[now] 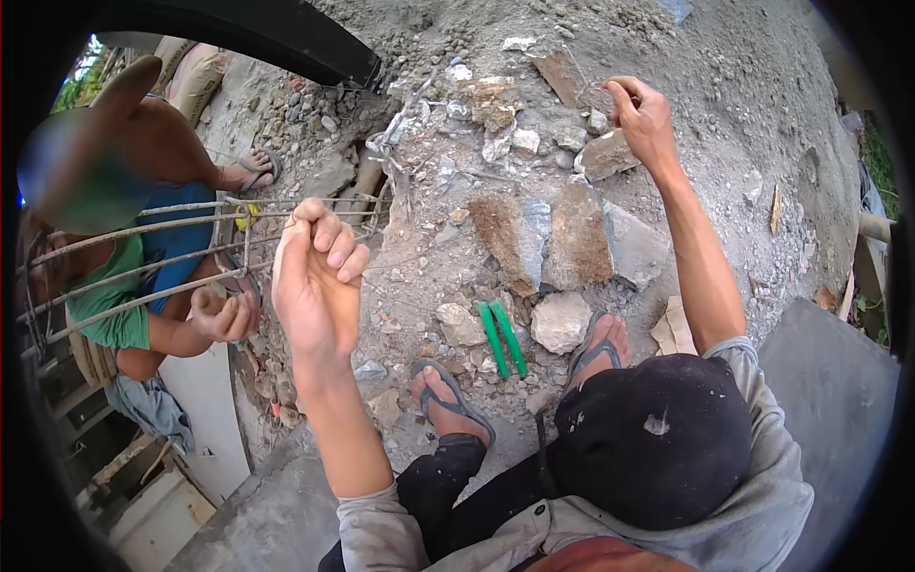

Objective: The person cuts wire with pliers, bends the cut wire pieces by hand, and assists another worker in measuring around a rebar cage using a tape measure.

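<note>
My left hand [319,276] is raised beside the near end of a bundle of long steel bars [143,229], its thumb and fingers pinched together. Whatever it grips is too small to make out. To the upper right, my right hand [643,119] is also pinched, above the rocky ground; any thin item between its fingertips cannot be told. A tool with two green handles [502,338] lies on the rubble between my feet, touched by neither hand. Metal bars link crosswise with thin ties near my left hand.
A co-worker [105,296] crouches on the left behind the bars, one hand [226,315] near them. Flat broken slabs [579,238] and a pale rock [560,322] lie ahead of my feet. A black beam [276,38] crosses the top left. A black rounded cloth item [658,443] covers the lower right.
</note>
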Demonstrator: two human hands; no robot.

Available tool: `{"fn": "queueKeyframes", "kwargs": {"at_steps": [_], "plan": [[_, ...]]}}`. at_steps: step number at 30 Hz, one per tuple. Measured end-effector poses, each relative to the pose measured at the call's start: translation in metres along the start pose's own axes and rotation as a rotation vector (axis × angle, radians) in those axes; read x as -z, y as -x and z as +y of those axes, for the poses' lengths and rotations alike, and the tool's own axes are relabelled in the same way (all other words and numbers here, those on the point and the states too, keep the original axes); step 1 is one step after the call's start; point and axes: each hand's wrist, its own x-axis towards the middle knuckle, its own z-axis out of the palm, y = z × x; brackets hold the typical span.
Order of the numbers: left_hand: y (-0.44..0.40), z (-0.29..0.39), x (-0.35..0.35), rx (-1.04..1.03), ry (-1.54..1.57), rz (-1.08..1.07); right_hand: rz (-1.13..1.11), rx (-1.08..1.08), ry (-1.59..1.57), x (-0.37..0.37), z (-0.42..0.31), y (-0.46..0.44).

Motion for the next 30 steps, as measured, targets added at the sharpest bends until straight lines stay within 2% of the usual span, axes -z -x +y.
{"fn": "queueKeyframes", "kwargs": {"at_steps": [1,3,4,6,10,14,16,22,23,25,26,28,30], "plan": [[-0.002,-0.005,0.001,0.003,0.018,-0.006,-0.018,0.013,-0.020,0.002,-0.014,0.005],[-0.006,-0.013,-0.004,-0.005,0.038,0.004,0.006,-0.038,-0.373,0.005,-0.046,0.021],[-0.009,-0.018,-0.003,-0.016,0.041,-0.035,-0.020,-0.025,-0.394,0.004,-0.064,0.030],[-0.012,-0.023,-0.009,-0.020,0.028,-0.028,-0.132,-0.057,-0.675,-0.002,-0.102,0.054],[-0.016,-0.032,-0.015,-0.031,0.028,-0.056,-0.433,0.051,-0.794,-0.026,-0.147,0.103],[-0.015,-0.034,-0.024,-0.086,0.005,-0.056,-0.525,-0.018,-0.777,-0.049,-0.156,0.128],[-0.012,-0.033,-0.038,-0.123,-0.016,0.065,-0.555,-0.055,-0.783,-0.055,-0.154,0.132],[-0.012,-0.033,-0.037,-0.241,0.084,0.071,-0.667,-0.110,-0.787,-0.060,-0.144,0.142],[-0.012,-0.033,-0.035,-0.242,0.085,0.071,-0.684,-0.058,-0.688,-0.062,-0.141,0.143],[-0.011,-0.032,-0.031,-0.211,0.298,-0.003,-0.702,-0.007,-0.589,-0.065,-0.138,0.139],[-0.010,-0.032,-0.032,-0.212,0.299,0.000,-0.507,0.311,-0.447,-0.067,-0.138,0.134],[-0.006,-0.029,-0.037,-0.212,0.231,0.148,-0.304,0.618,-0.299,-0.070,-0.149,0.134],[-0.005,-0.031,-0.045,-0.193,0.282,0.135,-0.351,0.407,-0.539,-0.072,-0.163,0.138]]}}
